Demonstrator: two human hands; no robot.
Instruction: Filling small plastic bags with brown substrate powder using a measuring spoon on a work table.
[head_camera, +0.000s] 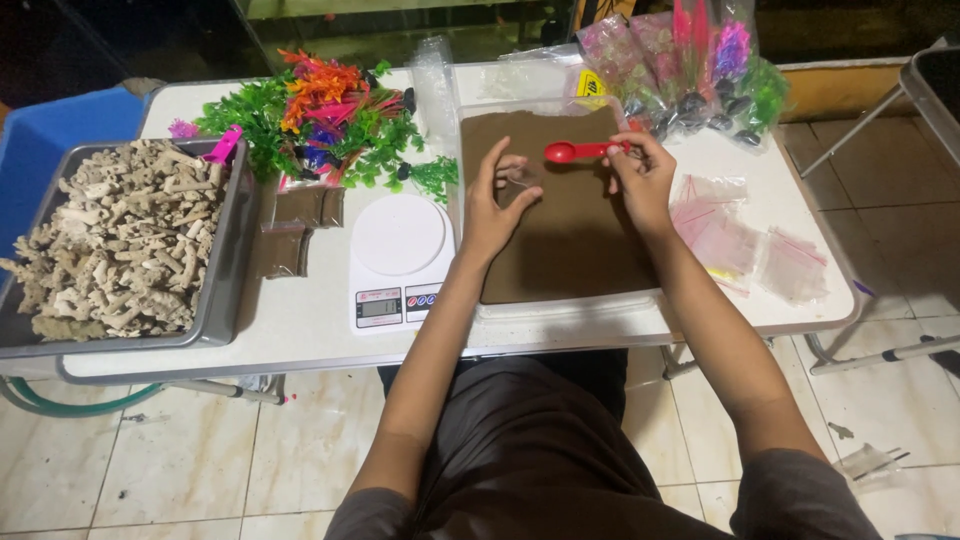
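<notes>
My right hand (643, 180) grips the handle of a red plastic spoon (572, 151), whose bowl points left just above the brown sand. My left hand (496, 200) holds a small clear plastic bag (520, 183) open beside the spoon's bowl. Both hands hover over a clear rectangular tub (560, 305) filled with fine brown sand (560, 240), which sits on the white table (300, 320) in front of me.
A white digital kitchen scale (398, 258) stands left of the tub. Small filled bags of sand (300, 225) lie beside it. A grey tray of pale coral pieces (120, 240) is far left. Colourful plastic plants (320, 115) lie behind, bagged plants (690, 65) back right, empty clear bags (745, 240) right.
</notes>
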